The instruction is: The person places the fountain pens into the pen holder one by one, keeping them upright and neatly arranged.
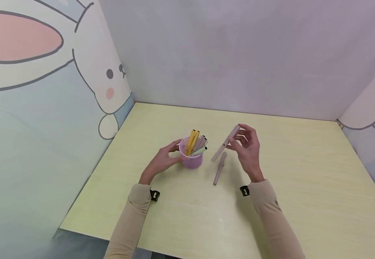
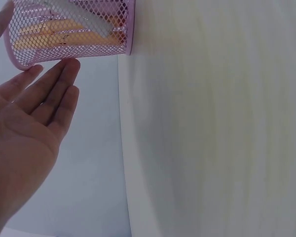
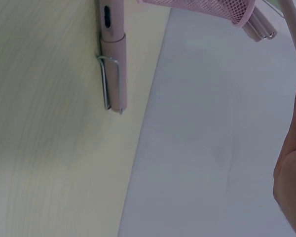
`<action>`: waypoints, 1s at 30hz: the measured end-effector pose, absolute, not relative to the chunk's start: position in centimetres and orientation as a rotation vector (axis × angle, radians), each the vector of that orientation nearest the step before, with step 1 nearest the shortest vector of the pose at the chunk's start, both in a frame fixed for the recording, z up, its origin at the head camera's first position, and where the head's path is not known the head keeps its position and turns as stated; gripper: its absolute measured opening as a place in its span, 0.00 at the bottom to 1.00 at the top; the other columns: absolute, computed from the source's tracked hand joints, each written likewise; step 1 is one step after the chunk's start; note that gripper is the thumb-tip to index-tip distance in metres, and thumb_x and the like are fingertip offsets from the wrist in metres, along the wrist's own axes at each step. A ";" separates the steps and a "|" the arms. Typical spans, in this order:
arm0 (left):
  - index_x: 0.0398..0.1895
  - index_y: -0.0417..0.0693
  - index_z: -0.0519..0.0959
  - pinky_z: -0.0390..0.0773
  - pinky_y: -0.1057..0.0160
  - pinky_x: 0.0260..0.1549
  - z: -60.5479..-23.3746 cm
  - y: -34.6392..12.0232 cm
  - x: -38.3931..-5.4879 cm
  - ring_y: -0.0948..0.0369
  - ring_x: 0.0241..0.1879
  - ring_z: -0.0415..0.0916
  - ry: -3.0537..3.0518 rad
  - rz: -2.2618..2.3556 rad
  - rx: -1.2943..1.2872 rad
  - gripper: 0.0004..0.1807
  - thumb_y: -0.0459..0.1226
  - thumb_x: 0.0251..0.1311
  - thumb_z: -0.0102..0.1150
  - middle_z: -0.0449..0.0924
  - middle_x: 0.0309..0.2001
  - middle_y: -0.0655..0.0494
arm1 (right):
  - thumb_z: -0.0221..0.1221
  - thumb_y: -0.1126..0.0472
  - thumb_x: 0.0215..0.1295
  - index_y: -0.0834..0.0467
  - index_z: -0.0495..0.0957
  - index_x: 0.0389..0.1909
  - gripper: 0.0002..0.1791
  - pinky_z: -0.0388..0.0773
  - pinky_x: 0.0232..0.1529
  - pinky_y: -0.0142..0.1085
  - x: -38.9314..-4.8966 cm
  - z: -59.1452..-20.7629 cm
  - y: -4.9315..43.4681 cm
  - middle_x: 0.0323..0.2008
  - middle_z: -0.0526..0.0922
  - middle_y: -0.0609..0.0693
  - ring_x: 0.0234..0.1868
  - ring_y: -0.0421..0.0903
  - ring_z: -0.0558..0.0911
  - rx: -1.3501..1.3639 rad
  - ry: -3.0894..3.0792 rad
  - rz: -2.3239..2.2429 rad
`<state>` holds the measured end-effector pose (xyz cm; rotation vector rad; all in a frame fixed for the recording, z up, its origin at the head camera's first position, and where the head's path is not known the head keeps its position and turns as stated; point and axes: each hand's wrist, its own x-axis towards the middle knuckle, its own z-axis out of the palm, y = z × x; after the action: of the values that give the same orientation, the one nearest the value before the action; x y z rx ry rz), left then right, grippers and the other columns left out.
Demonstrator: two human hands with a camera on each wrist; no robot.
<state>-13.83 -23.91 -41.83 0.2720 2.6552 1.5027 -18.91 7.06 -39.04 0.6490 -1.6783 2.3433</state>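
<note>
A pink mesh pen cup [image 1: 193, 163] stands on the table, held by my left hand [image 1: 162, 160] with the thumb on the near side and the fingers on the far side. Inside it lean yellow pens [image 1: 190, 140], pinkish pens and a pale green pen [image 1: 199, 151]. To the right of the cup, my right hand [image 1: 250, 151] pinches a pale pink pen [image 1: 218, 153] above the table, tilted with its lower end toward the cup. Below that hand, another pink pen [image 1: 220, 172] lies on the tabletop; its wire clip shows in the right wrist view.
The pale wooden table [image 1: 304, 180] meets a grey back wall [image 1: 239, 54]. A wall with a cartoon rabbit [image 1: 109, 93] borders the left side, and another printed wall [image 1: 369, 108] stands at the right. The table's front edge runs below my forearms.
</note>
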 end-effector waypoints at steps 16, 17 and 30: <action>0.80 0.54 0.63 0.65 0.34 0.65 -41.8 -23.9 -13.9 0.46 0.68 0.70 2.654 1.500 0.267 0.43 0.50 0.65 0.69 0.77 0.67 0.48 | 0.60 0.80 0.66 0.61 0.67 0.64 0.28 0.87 0.41 0.44 -18.5 -37.9 2.8 0.48 0.73 0.57 0.42 0.47 0.80 0.549 -1.302 2.445; 0.80 0.54 0.63 0.65 0.34 0.65 -41.8 -23.9 -13.9 0.46 0.68 0.70 2.656 1.501 0.273 0.43 0.50 0.65 0.69 0.77 0.67 0.47 | 0.61 0.80 0.66 0.61 0.67 0.64 0.28 0.86 0.41 0.43 -18.5 -37.9 2.5 0.48 0.73 0.56 0.43 0.47 0.80 0.547 -1.307 2.435; 0.79 0.53 0.64 0.66 0.35 0.64 -42.2 -24.1 -14.1 0.48 0.66 0.72 2.657 1.534 0.328 0.41 0.46 0.65 0.70 0.79 0.65 0.49 | 0.58 0.82 0.67 0.72 0.66 0.64 0.26 0.86 0.41 0.41 -18.3 -39.3 0.8 0.47 0.75 0.57 0.45 0.47 0.79 0.600 -1.581 2.251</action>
<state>-14.14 -24.14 -42.17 0.3276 2.6570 1.5342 -18.27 0.79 -39.26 0.6003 -1.5809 2.2508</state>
